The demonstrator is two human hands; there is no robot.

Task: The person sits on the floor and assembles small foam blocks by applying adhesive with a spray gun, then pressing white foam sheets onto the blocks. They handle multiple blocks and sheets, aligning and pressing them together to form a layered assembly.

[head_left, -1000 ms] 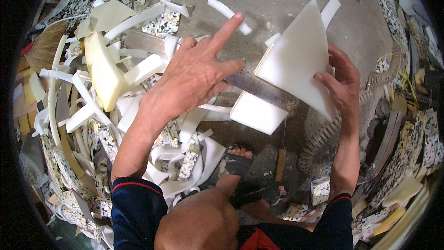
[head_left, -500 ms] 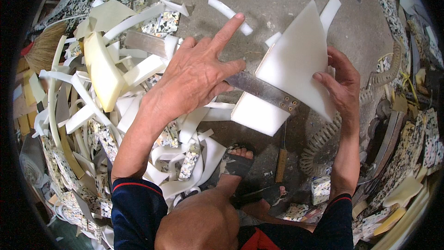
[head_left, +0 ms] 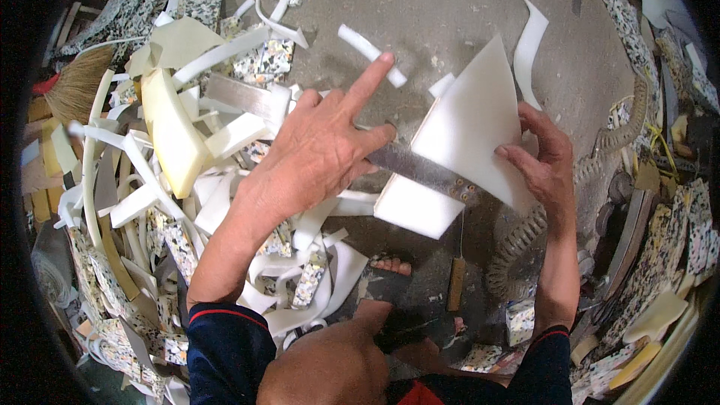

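Observation:
In the middle of the head view, a white foam sheet cut to a pointed triangle (head_left: 472, 112) is held up over the floor. My right hand (head_left: 546, 154) grips its right edge, thumb on the front, fingers mostly behind. A dark metal blade with small rivets (head_left: 420, 167) runs across its lower part. Below the blade shows a smaller white foam piece (head_left: 420, 206); whether they join is hidden. My left hand (head_left: 322, 142) closes its thumb and lower fingers on the blade's left end, index finger stretched forward. Past its knuckles a shiny flat metal length (head_left: 238, 95) sticks out.
White and speckled foam offcuts (head_left: 307, 277) heap on the left, with a yellowish foam block (head_left: 171, 131) and a straw broom (head_left: 79, 88). A wooden-handled tool (head_left: 456, 285) stands below the blade. A coiled hose (head_left: 517, 240) and foam slabs (head_left: 660, 255) lie right.
The view has shifted slightly, so the surroundings sit lower. My right hand and the foam triangle have come a little nearer and left. A curved floor strip now shows apart from the triangle.

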